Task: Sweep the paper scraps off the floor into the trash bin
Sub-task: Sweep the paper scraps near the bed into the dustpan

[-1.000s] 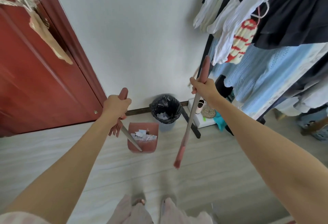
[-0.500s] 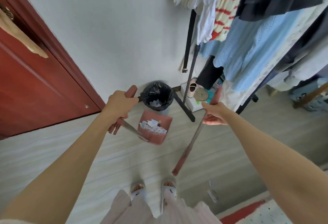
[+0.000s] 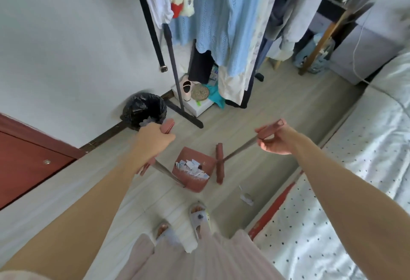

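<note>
Left hand (image 3: 153, 140) curled tight round the pink grip of the dustpan handle (image 3: 165, 170), fingers wrapped and pressed together, with the pink dustpan (image 3: 195, 183) low by the wood-look floor (image 3: 255, 111) and loaded with white paper scraps (image 3: 192, 167). Right hand (image 3: 277, 140) pinching the top of the broom handle (image 3: 240, 150) between thumb and loosely bent fingers, broom head (image 3: 219, 163) just beside the dustpan's right edge. Black-lined trash bin (image 3: 143, 111) against the wall beyond the dustpan, well apart from it; two stray scraps (image 3: 246, 197) on the floor right of the slippered feet (image 3: 198, 215), near the bed (image 3: 355, 168).
</note>
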Motion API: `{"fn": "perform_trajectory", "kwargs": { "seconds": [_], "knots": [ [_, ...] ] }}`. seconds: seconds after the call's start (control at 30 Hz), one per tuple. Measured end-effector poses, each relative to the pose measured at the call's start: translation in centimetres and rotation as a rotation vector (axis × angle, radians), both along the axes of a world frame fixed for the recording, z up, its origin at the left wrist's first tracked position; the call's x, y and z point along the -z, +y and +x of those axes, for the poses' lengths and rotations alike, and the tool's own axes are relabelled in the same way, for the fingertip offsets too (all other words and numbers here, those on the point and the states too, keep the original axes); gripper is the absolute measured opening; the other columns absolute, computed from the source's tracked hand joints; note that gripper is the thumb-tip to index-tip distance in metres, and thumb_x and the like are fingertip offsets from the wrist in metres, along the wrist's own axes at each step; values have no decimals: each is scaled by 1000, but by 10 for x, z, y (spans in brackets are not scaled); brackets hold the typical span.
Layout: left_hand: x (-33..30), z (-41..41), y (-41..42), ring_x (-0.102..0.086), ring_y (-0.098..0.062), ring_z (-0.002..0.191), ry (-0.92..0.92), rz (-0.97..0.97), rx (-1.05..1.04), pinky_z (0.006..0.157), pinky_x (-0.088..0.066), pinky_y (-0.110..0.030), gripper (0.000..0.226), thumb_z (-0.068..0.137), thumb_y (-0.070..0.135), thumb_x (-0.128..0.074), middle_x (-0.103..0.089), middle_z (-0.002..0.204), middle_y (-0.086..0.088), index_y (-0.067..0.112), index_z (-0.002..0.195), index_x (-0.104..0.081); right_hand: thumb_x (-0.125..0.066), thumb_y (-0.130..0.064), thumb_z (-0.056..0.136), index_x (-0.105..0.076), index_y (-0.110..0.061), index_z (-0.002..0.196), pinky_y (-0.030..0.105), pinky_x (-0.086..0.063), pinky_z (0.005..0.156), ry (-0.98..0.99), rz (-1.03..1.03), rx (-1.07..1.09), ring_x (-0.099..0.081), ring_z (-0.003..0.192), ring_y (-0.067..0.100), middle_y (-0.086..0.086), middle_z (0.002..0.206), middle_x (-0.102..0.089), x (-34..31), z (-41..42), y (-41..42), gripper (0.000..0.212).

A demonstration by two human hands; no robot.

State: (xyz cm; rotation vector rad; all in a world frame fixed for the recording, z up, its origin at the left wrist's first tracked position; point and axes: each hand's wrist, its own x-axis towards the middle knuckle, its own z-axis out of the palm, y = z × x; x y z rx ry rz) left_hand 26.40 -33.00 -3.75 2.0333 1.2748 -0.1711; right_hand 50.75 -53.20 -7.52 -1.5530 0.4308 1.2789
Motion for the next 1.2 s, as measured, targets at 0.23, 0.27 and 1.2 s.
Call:
{"fn": "perform_trajectory", "kwargs": {
  "seconds": [0.23, 0.27, 1.2],
  "knots": [
    [48, 33, -38, -42, -17, 51, 190, 53, 339, 47, -27, -27, 33, 84, 27, -58, -41, 56, -1, 13, 61, -40, -31, 7, 93, -37, -11, 61, 21, -45, 47, -58, -232, -193, -34, 31, 10, 0, 37, -37, 27, -13, -35, 37],
    [57, 38, -43, -44, -18, 52, 212, 66, 394, 49, -29, -27, 31, 85, 28, -58, -42, 56, 0, 13, 63, -42, -30, 5, 93, -38, -11, 62, 20, -45, 42, -76, -295, -218, -35, 31, 11, 1, 40, -38, 36, -14, -43, 35],
    [152, 27, -57, -63, -31, 102, 423, 63, 750, 78, -43, -31, 37, 94, 41, -51, -67, 104, -11, 9, 107, -61, -44, 0, 92, -41, -9, 62, 19, -41, 33, -53, -507, -575, -45, 47, 16, 8, 59, -47, 115, -132, -61, 31]
  ]
}}
